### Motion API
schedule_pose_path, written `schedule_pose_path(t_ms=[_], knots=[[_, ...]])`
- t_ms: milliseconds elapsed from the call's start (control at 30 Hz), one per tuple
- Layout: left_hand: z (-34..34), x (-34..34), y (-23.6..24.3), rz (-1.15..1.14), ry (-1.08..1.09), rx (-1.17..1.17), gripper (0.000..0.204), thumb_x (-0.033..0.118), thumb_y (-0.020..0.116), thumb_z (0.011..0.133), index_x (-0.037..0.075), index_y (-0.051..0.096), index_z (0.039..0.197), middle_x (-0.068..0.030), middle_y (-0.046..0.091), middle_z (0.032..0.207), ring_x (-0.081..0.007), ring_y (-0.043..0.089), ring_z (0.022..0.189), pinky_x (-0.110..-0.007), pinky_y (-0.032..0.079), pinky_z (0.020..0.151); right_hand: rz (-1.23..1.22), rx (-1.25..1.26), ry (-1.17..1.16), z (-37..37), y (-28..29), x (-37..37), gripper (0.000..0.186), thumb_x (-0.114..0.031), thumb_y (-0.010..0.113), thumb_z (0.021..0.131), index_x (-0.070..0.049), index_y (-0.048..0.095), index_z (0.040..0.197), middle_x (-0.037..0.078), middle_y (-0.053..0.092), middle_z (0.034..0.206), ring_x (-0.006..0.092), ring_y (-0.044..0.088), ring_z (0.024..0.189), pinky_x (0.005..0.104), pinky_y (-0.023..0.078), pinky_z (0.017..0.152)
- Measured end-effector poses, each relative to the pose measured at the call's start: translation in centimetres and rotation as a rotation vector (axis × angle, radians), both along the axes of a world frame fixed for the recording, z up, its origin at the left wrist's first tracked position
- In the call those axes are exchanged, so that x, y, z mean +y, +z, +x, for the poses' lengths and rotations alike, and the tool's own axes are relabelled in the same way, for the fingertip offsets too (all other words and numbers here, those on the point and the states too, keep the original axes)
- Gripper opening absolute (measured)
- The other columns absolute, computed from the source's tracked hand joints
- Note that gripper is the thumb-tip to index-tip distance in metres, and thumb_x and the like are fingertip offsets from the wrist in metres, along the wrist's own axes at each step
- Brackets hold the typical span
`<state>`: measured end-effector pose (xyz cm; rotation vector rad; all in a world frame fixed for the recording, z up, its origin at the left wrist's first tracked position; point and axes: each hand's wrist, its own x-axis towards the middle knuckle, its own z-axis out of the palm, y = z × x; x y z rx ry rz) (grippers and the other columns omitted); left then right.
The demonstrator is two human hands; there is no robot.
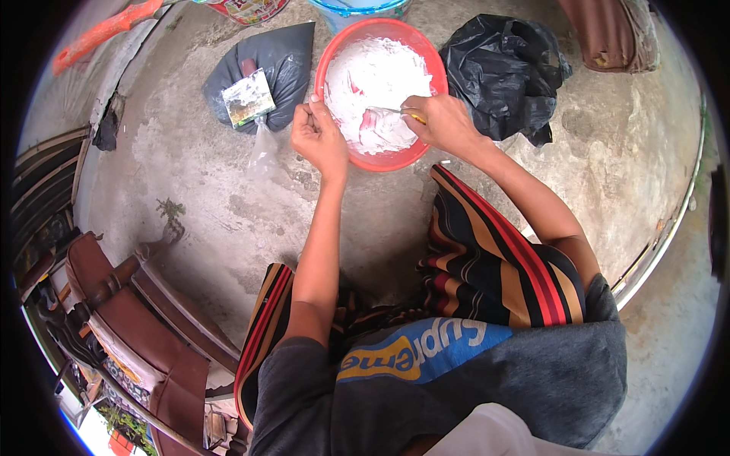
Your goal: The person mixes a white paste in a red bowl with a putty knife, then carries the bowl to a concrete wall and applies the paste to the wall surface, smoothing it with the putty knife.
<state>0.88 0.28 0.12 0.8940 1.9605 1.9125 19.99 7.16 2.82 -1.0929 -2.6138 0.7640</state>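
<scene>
Hands: apart, one on each side of the basin.
R hand: my R hand is closed round a small yellow-handled tool, at the basin's R side; its thin blade pts L, over/in the white stuff.
L hand: my L hand is at the L rim, fingers curled; can't tell if they grip anything.
Basin: red basin, on the floor in front of me, btwn my hands.
Mix: white stuff inside, uneven, w/ red showing thru in patches.
L of basin: dark grey bag, full-looking, w/ a printed card on it; clear plastic bag just below.
R of basin: crumpled black bag.
Behind: blue bucket, partly cut off.
Me: striped cloth over my legs, grey shirt.
Ground: rough, stained floor.
</scene>
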Motion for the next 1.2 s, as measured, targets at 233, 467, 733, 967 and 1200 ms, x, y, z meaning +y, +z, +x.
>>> schedule_pose_path(t_ms=[233,467,733,967,1200], knots=[[0.4,0.1,0.9,0.009,-0.014,-0.022,0.040,0.016,0.058,0.101,0.003,0.043,0.066,0.0063,0.034,0.059,-0.0038,0.027,0.056,-0.027,0.022,0.049,-0.027,-0.025,0.067,-1.2,-0.2,-2.4,0.017,-0.016,0.068,0.085,-0.004,0.070,0.096,0.019,0.066,0.067,0.0376,0.067,0.064,0.0461,0.053,0.060],[0.0,-0.4,0.2,-0.034,-0.008,0.040,0.040,0.016,0.058,0.102,0.003,0.044,0.067,0.0067,0.035,0.059,-0.0035,0.027,0.056,-0.026,0.022,0.050,0.080,0.043,-0.193,1.7,0.8,3.9,0.022,-0.020,0.069,0.087,-0.003,0.068,0.101,0.021,0.067,0.071,0.0397,0.067,0.067,0.0451,0.054,0.062],[0.1,0.1,0.0,0.001,0.009,0.006,0.040,0.018,0.059,0.101,0.004,0.044,0.067,0.0067,0.035,0.057,-0.0031,0.027,0.055,-0.026,0.021,0.049,-0.068,0.050,-0.348,5.3,-3.1,2.2,0.023,-0.022,0.068,0.088,-0.002,0.069,0.100,0.020,0.069,0.075,0.0323,0.070,0.069,0.0401,0.054,0.066],[0.6,0.1,1.0,0.014,0.015,-0.038,0.040,0.016,0.060,0.101,0.004,0.043,0.067,0.0062,0.036,0.057,-0.0036,0.028,0.055,-0.026,0.023,0.049,-0.568,0.274,-0.395,5.0,-2.6,-2.6,0.022,-0.017,0.067,0.092,0.004,0.067,0.096,0.009,0.069,0.079,0.0115,0.061,0.075,0.0281,0.050,0.070],[0.1,-0.1,0.5,0.020,0.002,-0.021,0.040,0.016,0.059,0.101,0.003,0.044,0.066,0.0066,0.036,0.059,-0.0034,0.028,0.056,-0.026,0.022,0.050,-0.238,0.074,-0.183,4.7,-2.4,-2.3,0.019,-0.018,0.069,0.088,-0.004,0.069,0.101,0.019,0.069,0.077,0.0312,0.068,0.070,0.0388,0.052,0.066]])
